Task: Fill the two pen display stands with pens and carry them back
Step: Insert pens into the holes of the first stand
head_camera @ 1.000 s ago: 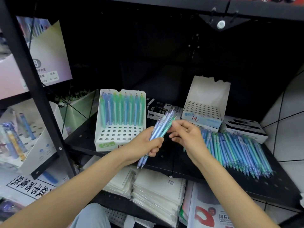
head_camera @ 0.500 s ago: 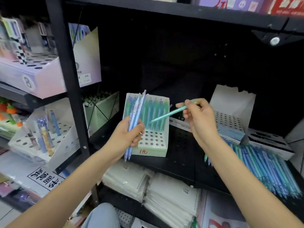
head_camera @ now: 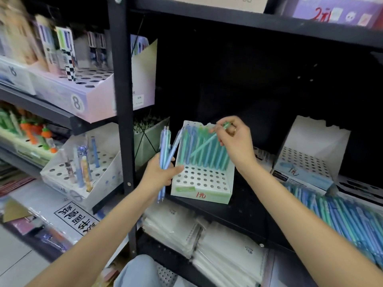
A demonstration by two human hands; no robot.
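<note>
Right grip (head_camera: pixel 234 139) pinches one green plastic pen (head_camera: pixel 204 145) over white perforated cardboard pen stand (head_camera: pixel 202 183); left grip (head_camera: pixel 159 172) wraps blue pen bundle (head_camera: pixel 165 154).

We see the green stand (head_camera: pixel 202 189) with its back row filled, the blue stand (head_camera: pixel 306 160) empty, and loose pens (head_camera: pixel 342 220) heaped beside it.

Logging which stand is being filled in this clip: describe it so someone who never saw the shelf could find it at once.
On the black perforated shelf, right of the black upright post, sits a white stand with a green front. Unlike the white stand with a blue front further right, whose holes hold no pens, its back rows hold blue and green pens, and the right hand holds a green pen over it.
</note>
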